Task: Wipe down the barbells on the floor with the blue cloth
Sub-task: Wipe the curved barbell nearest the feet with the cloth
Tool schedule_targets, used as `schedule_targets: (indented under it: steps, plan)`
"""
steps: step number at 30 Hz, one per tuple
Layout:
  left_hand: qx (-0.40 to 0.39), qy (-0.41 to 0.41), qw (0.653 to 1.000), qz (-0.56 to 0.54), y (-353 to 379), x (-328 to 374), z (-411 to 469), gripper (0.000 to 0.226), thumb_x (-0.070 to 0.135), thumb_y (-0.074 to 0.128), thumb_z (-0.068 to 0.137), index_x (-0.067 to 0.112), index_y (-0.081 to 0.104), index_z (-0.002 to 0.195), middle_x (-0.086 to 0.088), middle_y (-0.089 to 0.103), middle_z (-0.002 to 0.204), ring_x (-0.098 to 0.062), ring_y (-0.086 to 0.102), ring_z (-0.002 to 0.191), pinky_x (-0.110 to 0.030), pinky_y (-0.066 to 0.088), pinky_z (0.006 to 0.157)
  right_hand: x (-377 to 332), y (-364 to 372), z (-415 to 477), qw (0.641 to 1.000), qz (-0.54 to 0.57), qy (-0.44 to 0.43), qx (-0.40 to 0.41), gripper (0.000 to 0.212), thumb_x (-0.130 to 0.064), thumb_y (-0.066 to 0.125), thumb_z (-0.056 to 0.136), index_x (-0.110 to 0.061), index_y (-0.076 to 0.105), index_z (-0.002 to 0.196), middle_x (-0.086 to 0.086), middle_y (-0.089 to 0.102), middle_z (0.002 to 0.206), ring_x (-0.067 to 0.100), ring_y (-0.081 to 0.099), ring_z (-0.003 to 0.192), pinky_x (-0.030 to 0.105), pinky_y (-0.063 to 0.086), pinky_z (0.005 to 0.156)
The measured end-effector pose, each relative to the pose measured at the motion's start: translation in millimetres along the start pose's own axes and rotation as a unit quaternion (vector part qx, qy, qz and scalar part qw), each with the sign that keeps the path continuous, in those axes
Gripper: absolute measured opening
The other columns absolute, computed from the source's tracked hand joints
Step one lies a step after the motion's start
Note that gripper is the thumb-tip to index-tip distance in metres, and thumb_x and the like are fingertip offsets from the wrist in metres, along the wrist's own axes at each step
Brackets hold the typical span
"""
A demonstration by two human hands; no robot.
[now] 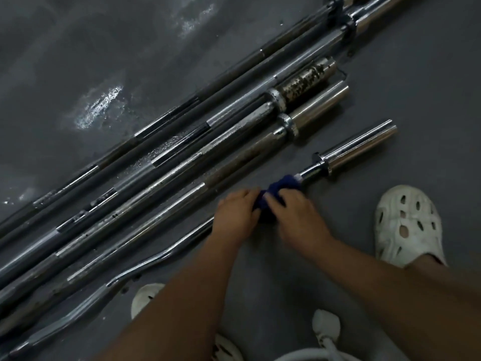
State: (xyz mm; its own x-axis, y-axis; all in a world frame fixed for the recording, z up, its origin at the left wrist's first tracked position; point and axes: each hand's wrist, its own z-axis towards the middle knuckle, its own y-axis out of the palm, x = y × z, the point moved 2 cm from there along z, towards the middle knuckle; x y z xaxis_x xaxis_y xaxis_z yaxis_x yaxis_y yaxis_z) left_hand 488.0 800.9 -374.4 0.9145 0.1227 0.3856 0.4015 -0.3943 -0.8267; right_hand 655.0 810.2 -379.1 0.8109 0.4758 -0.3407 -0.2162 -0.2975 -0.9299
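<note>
The blue cloth [276,198], soft and bunched, wraps the EZ curl bar [311,173] under the left hand [238,217] and right hand [296,217], both clamped on it side by side. The steel bar looks heavy, stiff and slick, and is best gripped through the cloth. Beyond the hands the other barbells [182,152] crowd close; open floor [403,87] lies right of them.

The 2 hands met on the blue cloth [279,186], which was wrapped around the nearest barbell [360,149], just beside its collar [318,160]. The left hand [235,213] gripped the cloth at one end. The right hand [294,217], a little blurred, closed over it from above. The other barbells [182,157] lay side by side on the grey floor [390,74]. 1 white shoe [408,225] stood near the right arm.
</note>
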Motion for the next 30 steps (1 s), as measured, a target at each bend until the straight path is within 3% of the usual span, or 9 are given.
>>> schedule_targets:
  steps: [2, 5, 9, 12, 17, 20, 24, 27, 30]
  plan:
    - [0.033, 0.001, 0.999, 0.021, -4.4, -5.1, -4.8, 0.045, 0.036, 0.053, 0.093, 0.030, 0.053, 0.137, -0.003, 0.054, 0.124, -0.027, 0.051, 0.110, -0.039, 0.043, 0.091, 11.7, -8.1, 8.2, 0.998, -0.045, -0.033, -0.013, 0.067, -0.021, 0.071, 0.063, -0.016, 0.059, 0.129, 0.013, 0.053, 0.127, 0.034, 0.053, 0.111, 0.044, 0.051, 0.084]
    - [0.080, -0.017, 0.996, -0.018, -12.2, -5.8, -4.4, 0.032, 0.036, 0.053, 0.098, 0.027, 0.061, 0.127, -0.004, 0.054, 0.112, -0.025, 0.053, 0.103, -0.036, 0.045, 0.084, 22.0, -28.5, 31.2, 0.990, -0.060, 0.129, -0.008, 0.061, -0.037, 0.067, 0.068, -0.014, 0.059, 0.125, 0.013, 0.053, 0.131, 0.032, 0.050, 0.120, 0.045, 0.045, 0.092]
    - [0.128, -0.121, 0.969, -0.174, -8.5, -3.5, -4.3, 0.018, 0.021, 0.058, 0.091, 0.019, 0.062, 0.108, -0.008, 0.064, 0.106, -0.029, 0.061, 0.100, -0.039, 0.048, 0.082, -32.8, -15.1, 35.4, 0.994, -0.040, -0.040, -0.097, 0.067, -0.053, 0.053, 0.073, -0.018, 0.052, 0.130, 0.003, 0.060, 0.121, 0.022, 0.055, 0.116, 0.042, 0.038, 0.097]
    - [0.135, -0.128, 0.965, -0.186, -6.6, -3.2, -11.3, 0.018, 0.022, 0.057, 0.093, 0.019, 0.062, 0.111, -0.007, 0.067, 0.110, -0.028, 0.061, 0.102, -0.038, 0.048, 0.082, -13.9, -20.1, 45.6, 0.994, -0.075, 0.008, -0.081, 0.049, -0.059, 0.057, 0.080, -0.022, 0.062, 0.113, 0.001, 0.067, 0.108, 0.020, 0.060, 0.103, 0.039, 0.037, 0.094]
    - [0.152, -0.062, 0.976, -0.143, 7.4, -5.1, -34.2, 0.036, 0.023, 0.051, 0.088, 0.015, 0.064, 0.120, -0.008, 0.069, 0.112, -0.031, 0.062, 0.100, -0.042, 0.049, 0.085, -37.5, -6.3, 41.0, 0.999, -0.031, 0.019, -0.010, 0.012, -0.025, 0.060, 0.086, -0.020, 0.066, 0.096, 0.001, 0.068, 0.096, 0.023, 0.061, 0.095, 0.038, 0.041, 0.089]
    - [0.172, -0.058, 0.977, -0.115, 18.9, -8.6, -50.5, 0.047, 0.021, 0.061, 0.080, 0.009, 0.060, 0.125, -0.010, 0.066, 0.119, -0.030, 0.062, 0.103, -0.041, 0.048, 0.088, -40.7, -14.1, 39.3, 0.999, -0.029, -0.023, -0.034, 0.026, -0.017, 0.059, 0.086, -0.023, 0.061, 0.111, 0.005, 0.069, 0.092, 0.028, 0.062, 0.090, 0.033, 0.041, 0.077]
    - [0.144, -0.040, 0.987, -0.061, 31.3, -1.6, -59.3, 0.068, 0.025, 0.065, 0.079, 0.007, 0.049, 0.142, -0.014, 0.052, 0.143, -0.030, 0.053, 0.128, -0.043, 0.042, 0.105, 19.0, -40.5, 51.5, 0.982, -0.013, 0.190, 0.017, 0.048, -0.010, 0.047, 0.088, -0.022, 0.051, 0.135, 0.020, 0.067, 0.107, 0.041, 0.060, 0.099, 0.043, 0.049, 0.085]
    - [0.131, -0.057, 0.987, -0.069, 36.2, 7.4, -60.8, 0.075, 0.027, 0.055, 0.078, 0.006, 0.041, 0.148, -0.014, 0.040, 0.154, -0.029, 0.041, 0.139, -0.044, 0.032, 0.114, -20.6, -20.3, 38.6, 0.995, -0.022, 0.094, 0.001, 0.053, -0.026, 0.041, 0.079, -0.019, 0.059, 0.128, 0.019, 0.058, 0.123, 0.041, 0.055, 0.111, 0.045, 0.045, 0.096]
    - [0.091, -0.075, 0.990, -0.072, 38.0, 7.5, -65.7, 0.080, 0.028, 0.056, 0.085, 0.009, 0.022, 0.155, -0.012, 0.020, 0.163, -0.025, 0.020, 0.150, -0.042, 0.017, 0.121, -39.8, -5.5, 23.5, 0.996, -0.014, 0.017, -0.082, 0.051, -0.041, 0.045, 0.090, -0.023, 0.055, 0.136, 0.016, 0.041, 0.148, 0.034, 0.038, 0.135, 0.044, 0.031, 0.114]
